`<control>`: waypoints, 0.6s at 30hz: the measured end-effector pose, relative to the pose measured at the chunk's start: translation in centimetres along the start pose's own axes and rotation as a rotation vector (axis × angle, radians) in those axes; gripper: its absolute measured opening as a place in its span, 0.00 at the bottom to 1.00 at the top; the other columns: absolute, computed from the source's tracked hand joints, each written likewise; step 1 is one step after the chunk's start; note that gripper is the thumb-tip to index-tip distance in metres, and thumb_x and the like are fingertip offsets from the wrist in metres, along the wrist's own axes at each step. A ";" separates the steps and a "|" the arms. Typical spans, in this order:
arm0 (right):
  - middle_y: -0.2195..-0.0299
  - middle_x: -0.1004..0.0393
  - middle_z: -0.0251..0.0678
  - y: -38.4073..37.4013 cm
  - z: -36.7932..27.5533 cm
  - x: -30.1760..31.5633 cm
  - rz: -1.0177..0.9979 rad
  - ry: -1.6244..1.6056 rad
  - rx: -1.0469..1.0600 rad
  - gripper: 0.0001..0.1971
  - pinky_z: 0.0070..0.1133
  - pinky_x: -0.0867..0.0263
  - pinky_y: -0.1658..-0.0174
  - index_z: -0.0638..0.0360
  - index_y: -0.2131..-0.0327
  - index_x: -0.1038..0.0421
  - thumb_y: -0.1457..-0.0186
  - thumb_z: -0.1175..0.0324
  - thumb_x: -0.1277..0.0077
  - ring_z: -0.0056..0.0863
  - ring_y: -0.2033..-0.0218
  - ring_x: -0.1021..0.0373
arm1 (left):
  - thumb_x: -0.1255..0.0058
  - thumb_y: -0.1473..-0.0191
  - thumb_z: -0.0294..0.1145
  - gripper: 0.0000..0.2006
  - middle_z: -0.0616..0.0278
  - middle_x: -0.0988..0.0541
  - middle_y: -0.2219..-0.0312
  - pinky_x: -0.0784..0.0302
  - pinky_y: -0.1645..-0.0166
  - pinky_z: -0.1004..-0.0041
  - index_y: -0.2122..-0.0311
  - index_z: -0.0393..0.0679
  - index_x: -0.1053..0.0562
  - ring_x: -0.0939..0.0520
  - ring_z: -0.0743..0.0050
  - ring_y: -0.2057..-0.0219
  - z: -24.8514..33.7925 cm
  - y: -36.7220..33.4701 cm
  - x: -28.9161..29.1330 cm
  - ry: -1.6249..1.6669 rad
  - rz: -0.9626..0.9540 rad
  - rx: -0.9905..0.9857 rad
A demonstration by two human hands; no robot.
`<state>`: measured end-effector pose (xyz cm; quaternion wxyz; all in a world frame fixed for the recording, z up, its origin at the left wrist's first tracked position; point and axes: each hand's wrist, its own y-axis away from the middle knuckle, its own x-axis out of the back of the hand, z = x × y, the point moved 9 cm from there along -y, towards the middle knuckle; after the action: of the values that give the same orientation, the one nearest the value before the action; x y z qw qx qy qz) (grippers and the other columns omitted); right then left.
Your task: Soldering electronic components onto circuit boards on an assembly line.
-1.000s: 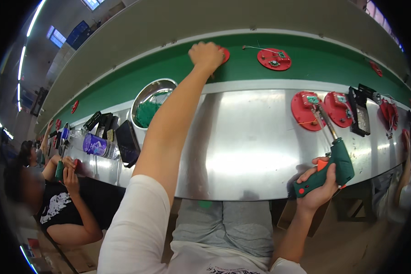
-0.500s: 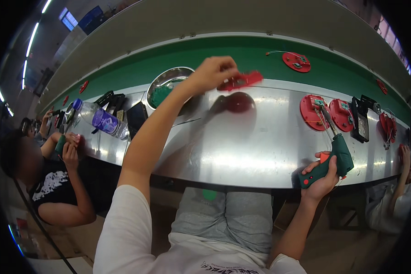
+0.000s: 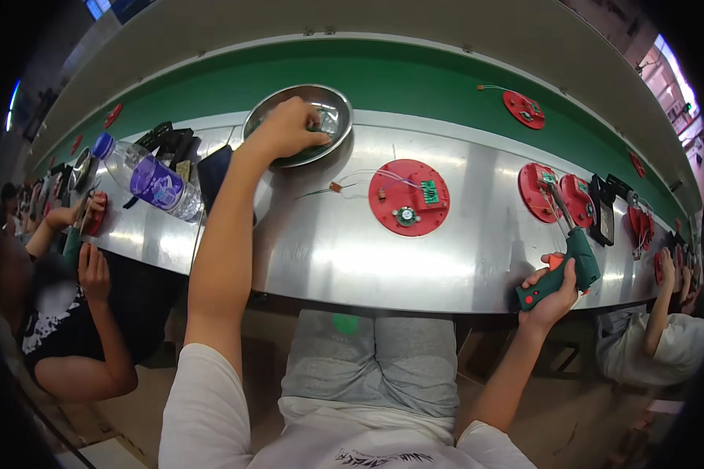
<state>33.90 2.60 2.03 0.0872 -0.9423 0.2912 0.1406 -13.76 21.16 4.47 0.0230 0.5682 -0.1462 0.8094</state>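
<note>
My left hand [image 3: 291,129] reaches into a round metal bowl [image 3: 344,102] at the back of the table. Its fingers are bent together, and what they hold, if anything, is hidden. Some dark green stuff shows low in the bowl. My right hand [image 3: 551,297] grips a green soldering gun [image 3: 580,262] with an orange trigger, its tip pointing up toward a red disc [image 3: 533,205] with a green circuit board. Between my hands a second red disc [image 3: 395,211] lies flat, carrying a small board, a round part and thin wires that run left to a small brown piece [image 3: 335,187].
A water bottle [image 3: 152,180] lies tilted beside black boxes at left. A dark case [image 3: 215,176] is near my left forearm. Black holders [image 3: 602,211] and more red discs stand right. Another red disc [image 3: 524,110] rests against the green back panel. Co-workers sit on both sides.
My left hand has let go of the red disc, which now lies on the table, and has moved left into the bowl. My right hand still holds the soldering gun in about the same place.
</note>
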 end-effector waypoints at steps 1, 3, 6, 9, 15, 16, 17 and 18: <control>0.71 0.29 0.37 0.0 0.0 -0.1 -0.027 0.020 -0.007 0.17 0.20 0.39 0.82 0.63 0.63 0.33 0.34 0.56 0.59 0.21 0.85 0.36 | 0.36 0.55 0.36 0.13 0.52 0.22 0.68 0.26 0.54 0.62 0.66 0.39 0.21 0.21 0.52 0.60 0.3 -0.3 -0.2 0.000 0.009 0.033; 0.76 0.30 0.36 0.1 0.0 -0.7 -0.012 0.038 -0.003 0.18 0.20 0.39 0.83 0.64 0.64 0.33 0.34 0.56 0.59 0.22 0.86 0.36 | 0.37 0.55 0.35 0.10 0.47 0.19 0.64 0.25 0.52 0.57 0.69 0.40 0.20 0.19 0.47 0.60 1.0 -0.2 0.0 -0.034 -0.003 0.008; 0.80 0.31 0.36 0.1 0.0 -0.9 0.000 0.048 0.010 0.18 0.21 0.38 0.83 0.64 0.66 0.32 0.35 0.56 0.60 0.22 0.86 0.37 | 0.40 0.53 0.34 0.07 0.48 0.19 0.64 0.25 0.52 0.57 0.70 0.42 0.20 0.19 0.49 0.59 0.2 -0.3 -0.6 0.011 -0.058 0.050; 0.79 0.31 0.36 0.1 -0.2 -0.8 0.013 0.045 0.033 0.18 0.21 0.38 0.83 0.64 0.66 0.32 0.34 0.56 0.60 0.22 0.86 0.36 | 0.42 0.51 0.32 0.06 0.51 0.20 0.63 0.26 0.51 0.59 0.70 0.44 0.20 0.20 0.51 0.56 0.2 -0.1 -1.1 -0.053 -0.068 0.028; 0.71 0.29 0.36 0.0 0.3 -0.4 -0.045 0.038 0.023 0.17 0.20 0.39 0.81 0.62 0.62 0.33 0.34 0.55 0.58 0.20 0.84 0.36 | 0.44 0.47 0.29 0.04 0.57 0.20 0.68 0.26 0.56 0.65 0.68 0.40 0.22 0.19 0.58 0.63 -0.3 0.3 2.0 0.181 0.239 -0.053; 0.71 0.29 0.36 0.0 0.5 -0.4 -0.053 0.046 0.005 0.17 0.20 0.39 0.81 0.62 0.62 0.33 0.34 0.55 0.58 0.20 0.84 0.36 | 0.44 0.47 0.29 0.05 0.58 0.19 0.68 0.25 0.55 0.66 0.67 0.39 0.22 0.19 0.60 0.62 -0.6 0.5 3.1 0.342 0.335 -0.061; 0.71 0.29 0.36 0.0 0.4 -0.4 -0.055 0.044 0.010 0.17 0.20 0.39 0.81 0.62 0.62 0.33 0.34 0.55 0.58 0.20 0.84 0.36 | 0.45 0.45 0.28 0.06 0.60 0.19 0.69 0.24 0.57 0.69 0.65 0.37 0.24 0.18 0.66 0.64 -0.9 0.6 3.6 0.415 0.372 -0.048; 0.71 0.29 0.36 0.0 0.4 -0.4 -0.056 0.050 0.006 0.17 0.20 0.39 0.81 0.62 0.62 0.33 0.35 0.55 0.58 0.20 0.84 0.36 | 0.45 0.45 0.28 0.06 0.60 0.19 0.69 0.24 0.57 0.69 0.65 0.37 0.24 0.18 0.66 0.64 -0.9 0.6 3.9 0.414 0.377 -0.049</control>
<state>33.51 2.88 1.76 0.0869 -0.9530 0.2670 0.1137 -16.07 20.33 7.72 -0.0850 0.3528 -0.2611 0.8945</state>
